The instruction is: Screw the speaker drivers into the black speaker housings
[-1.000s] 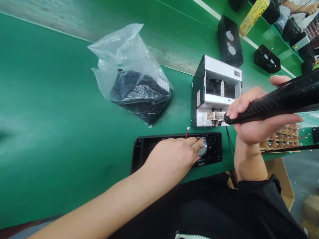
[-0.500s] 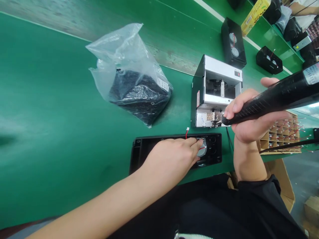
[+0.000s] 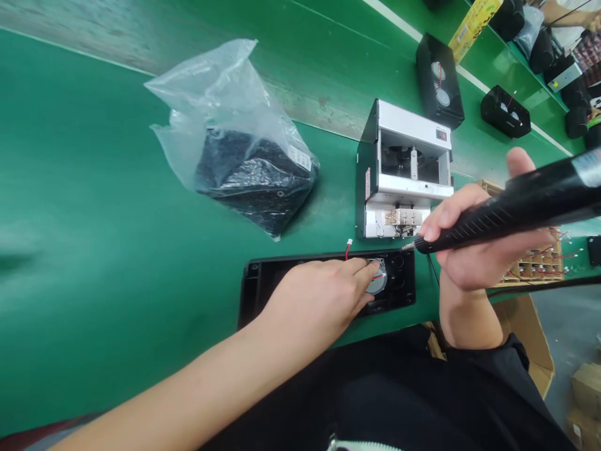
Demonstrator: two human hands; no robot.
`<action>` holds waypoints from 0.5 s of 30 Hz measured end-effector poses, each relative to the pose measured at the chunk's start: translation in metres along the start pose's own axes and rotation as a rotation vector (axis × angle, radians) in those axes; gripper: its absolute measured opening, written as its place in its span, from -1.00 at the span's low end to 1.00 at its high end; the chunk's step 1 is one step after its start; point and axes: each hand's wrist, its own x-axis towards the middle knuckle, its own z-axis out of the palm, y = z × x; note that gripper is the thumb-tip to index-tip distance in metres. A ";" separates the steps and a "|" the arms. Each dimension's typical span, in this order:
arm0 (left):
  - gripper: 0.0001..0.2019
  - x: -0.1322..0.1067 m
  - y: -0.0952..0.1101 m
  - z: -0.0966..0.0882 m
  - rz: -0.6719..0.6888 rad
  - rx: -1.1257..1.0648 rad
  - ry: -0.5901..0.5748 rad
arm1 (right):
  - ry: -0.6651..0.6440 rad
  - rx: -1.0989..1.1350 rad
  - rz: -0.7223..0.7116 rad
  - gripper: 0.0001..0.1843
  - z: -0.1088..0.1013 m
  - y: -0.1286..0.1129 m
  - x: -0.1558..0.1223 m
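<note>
My right hand (image 3: 483, 263) is wrapped round a black electric screwdriver (image 3: 521, 203). The bit points left, just over the far right edge of a long black plastic housing (image 3: 404, 297). Whether a screw sits on the bit tip is too small to tell. Inside the housing, my left hand (image 3: 319, 291) grips a small round grey speaker (image 3: 377, 285) with its fingertips, partly covering it. A red wire with a white connector (image 3: 349, 242) sticks up past the housing's far edge. Behind stands a silver and black screw feeder (image 3: 413, 119).
A clear plastic bag (image 3: 253, 163) with dark parts lies left of the feeder. Two more black housings with speakers, one (image 3: 439, 81) nearer, stand at the back right near a yellow carton (image 3: 474, 28). A divided cardboard box (image 3: 535, 266) with wired parts is beyond my right hand.
The screwdriver bit has come away from the front of the screw feeder and moved down toward the housing. My left hand stays on the speaker.
</note>
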 end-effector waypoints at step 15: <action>-0.51 -0.005 0.019 -0.014 0.055 -0.301 0.504 | 0.067 0.004 0.221 -0.58 0.006 -0.073 -0.019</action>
